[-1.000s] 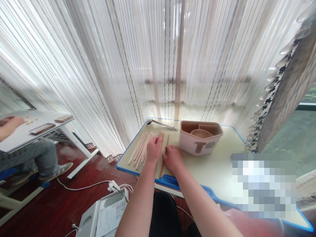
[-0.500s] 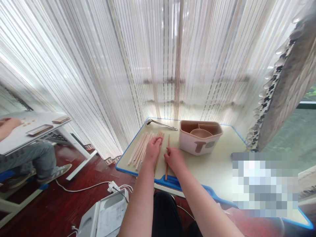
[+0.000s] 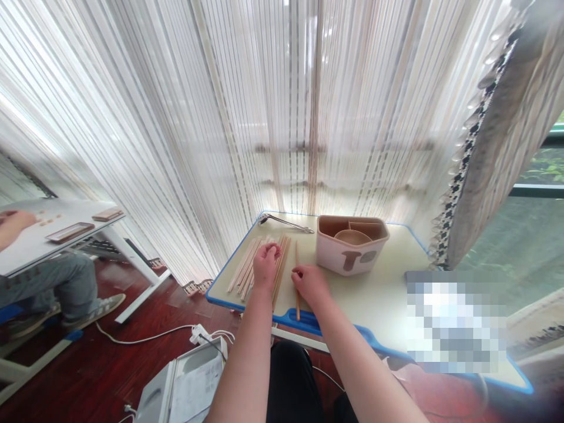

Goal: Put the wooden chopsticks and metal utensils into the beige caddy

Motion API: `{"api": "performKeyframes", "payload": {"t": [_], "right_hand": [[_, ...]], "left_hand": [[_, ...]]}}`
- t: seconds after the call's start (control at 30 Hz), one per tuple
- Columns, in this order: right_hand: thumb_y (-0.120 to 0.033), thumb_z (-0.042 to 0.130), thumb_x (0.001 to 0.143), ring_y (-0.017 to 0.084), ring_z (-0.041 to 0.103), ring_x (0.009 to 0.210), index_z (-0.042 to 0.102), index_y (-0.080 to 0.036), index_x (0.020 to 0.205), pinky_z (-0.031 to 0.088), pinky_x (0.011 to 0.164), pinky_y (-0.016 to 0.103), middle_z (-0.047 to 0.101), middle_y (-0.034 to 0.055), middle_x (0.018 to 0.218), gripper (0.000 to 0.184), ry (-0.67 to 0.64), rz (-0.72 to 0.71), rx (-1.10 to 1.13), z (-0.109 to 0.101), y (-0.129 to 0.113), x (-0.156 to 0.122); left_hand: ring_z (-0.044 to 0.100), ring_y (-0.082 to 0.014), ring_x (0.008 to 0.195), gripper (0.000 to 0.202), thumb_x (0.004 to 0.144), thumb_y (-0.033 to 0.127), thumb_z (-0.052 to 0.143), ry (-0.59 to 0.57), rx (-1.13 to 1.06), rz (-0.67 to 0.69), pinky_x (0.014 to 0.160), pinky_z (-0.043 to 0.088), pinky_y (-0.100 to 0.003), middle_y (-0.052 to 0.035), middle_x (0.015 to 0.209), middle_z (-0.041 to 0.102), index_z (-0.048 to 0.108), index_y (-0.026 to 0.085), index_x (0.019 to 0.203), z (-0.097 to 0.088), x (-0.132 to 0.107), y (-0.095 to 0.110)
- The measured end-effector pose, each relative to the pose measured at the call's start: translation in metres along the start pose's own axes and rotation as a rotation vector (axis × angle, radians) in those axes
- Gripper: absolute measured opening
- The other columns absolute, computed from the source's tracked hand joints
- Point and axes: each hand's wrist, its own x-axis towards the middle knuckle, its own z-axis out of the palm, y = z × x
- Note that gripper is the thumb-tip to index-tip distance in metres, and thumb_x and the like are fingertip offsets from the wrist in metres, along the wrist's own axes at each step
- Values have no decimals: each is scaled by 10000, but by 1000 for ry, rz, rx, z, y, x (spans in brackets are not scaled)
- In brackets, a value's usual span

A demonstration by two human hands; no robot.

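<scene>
Right hand [image 3: 311, 283]: fingers curled narrowly at a lone chopstick [image 3: 298, 306], fingertips against or just beside it; cannot tell whether it is pinched. The stick lies lengthwise at this hand's left. Left hand [image 3: 265, 261]: fingers bunched over the chopstick pile [image 3: 245, 271], sticks showing on both sides of it; cannot tell if any is held. Divided container [image 3: 329, 254]: ahead and right of the right hand. Metal utensil [image 3: 288, 222]: beyond both hands.

head view | head-worn | faces forward, down | table [image 3: 374, 305] near, below | curtain [image 3: 282, 106] beyond
</scene>
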Motion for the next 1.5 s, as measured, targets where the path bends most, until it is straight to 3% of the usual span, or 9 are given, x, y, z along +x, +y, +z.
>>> {"api": "performKeyframes", "payload": {"t": [0.27, 0.33, 0.53, 0.77, 0.93, 1.07, 1.2, 1.33, 1.5], "right_hand": [[-222, 465, 726, 150, 573, 669, 686, -190, 811, 422, 646, 248, 655, 31, 709, 239, 61, 30, 393, -13, -6, -8], [-240, 459, 712, 143, 553, 605, 679, -182, 814, 430, 594, 245, 628, 14, 644, 250, 60, 80, 573, -18, -8, -12], [-243, 481, 648, 128, 501, 522, 654, -158, 760, 436, 525, 244, 554, -6, 561, 223, 27, 179, 1001, -27, -12, -16], [-256, 500, 657, 120, 465, 475, 622, -173, 725, 415, 485, 245, 497, -16, 509, 163, -43, 220, 1327, -34, -2, -13], [-260, 508, 691, 163, 566, 639, 644, -148, 857, 491, 618, 306, 595, 51, 655, 242, 8, 141, 1459, -44, 0, -14], [-274, 610, 691, 173, 591, 680, 646, -162, 907, 503, 655, 330, 635, 50, 710, 245, 23, 83, 1357, -56, -4, -15], [-351, 593, 743, 144, 557, 583, 659, -180, 906, 491, 575, 297, 618, 25, 665, 245, 123, -15, 1004, -75, -11, -7], [-365, 537, 787, 147, 548, 643, 679, -213, 899, 481, 594, 280, 618, 41, 762, 236, 206, -161, 686, -89, -21, 8], [-319, 503, 809, 147, 577, 741, 679, -226, 893, 488, 672, 270, 623, 48, 876, 216, 223, -243, 596, -97, -39, 21]], "left_hand": [[631, -144, 808, 282, 778, 299, 447, 152, -54, 129, 786, 508, -334, -63, 830, 641, 557, 134, 979, 0, 1, 8], [628, -151, 850, 273, 764, 245, 445, 93, -18, 129, 791, 508, -337, -72, 891, 647, 561, 143, 990, 1, 1, 6], [557, -172, 1050, 426, 673, 48, 463, -302, 336, 234, 931, 438, -355, -63, 1090, 625, 621, 193, 1041, 4, -3, 1], [570, -182, 1014, 261, 750, 128, 506, -318, 545, 436, 954, 414, -386, -61, 1036, 646, 682, 220, 918, 6, -9, 8], [606, -189, 922, 209, 743, 181, 556, -307, 556, 417, 907, 447, -374, -49, 943, 673, 689, 254, 885, 8, -17, 12], [608, -202, 927, 204, 751, 226, 562, -318, 553, 383, 890, 454, -377, -54, 955, 673, 678, 251, 918, 10, -20, 13], [612, -204, 911, 191, 761, 279, 566, -334, 539, 380, 878, 454, -378, -58, 941, 676, 672, 239, 915, 13, -18, 12], [611, -204, 897, 205, 782, 304, 536, -326, 537, 423, 859, 459, -367, -63, 936, 674, 669, 234, 921, 15, -16, 12], [627, -177, 746, 240, 795, 309, 509, -277, 485, 351, 715, 520, -330, -66, 884, 668, 643, 205, 965, 18, -15, 15]]}}
